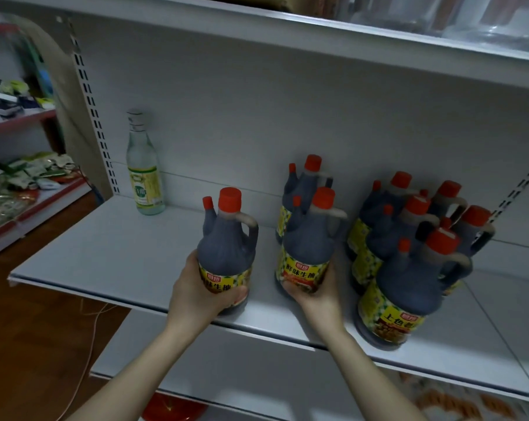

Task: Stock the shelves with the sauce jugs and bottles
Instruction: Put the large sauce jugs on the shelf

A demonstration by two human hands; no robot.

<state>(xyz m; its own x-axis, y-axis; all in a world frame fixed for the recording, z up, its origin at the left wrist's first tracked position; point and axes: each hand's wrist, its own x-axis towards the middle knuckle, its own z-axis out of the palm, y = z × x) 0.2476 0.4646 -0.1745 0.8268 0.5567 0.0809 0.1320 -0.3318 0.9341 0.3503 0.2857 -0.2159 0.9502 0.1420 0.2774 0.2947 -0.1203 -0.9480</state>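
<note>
left hand (196,287) fingers clamped round the label band of one dark sauce jug (225,247), base at the shelf front, right of and nearer than the clear bottle (143,174). right hand (315,296) fingers wrapped low on a second jug (307,250), further right of the bottle, just ahead of a third jug (302,189)

doing this step well, imo: keep both upright, slide back rather than lift, labels out, handles one way, close the gap toward the jug cluster (409,238) far right of the bottle. low grip on a tall body, so tip risk if pushed fast

shelf (105,253) is white metal, slotted upright (93,117) left of the bottle, upper shelf (287,28) above it; side rack (29,196) of packets further left, wood floor (29,344) below
</note>
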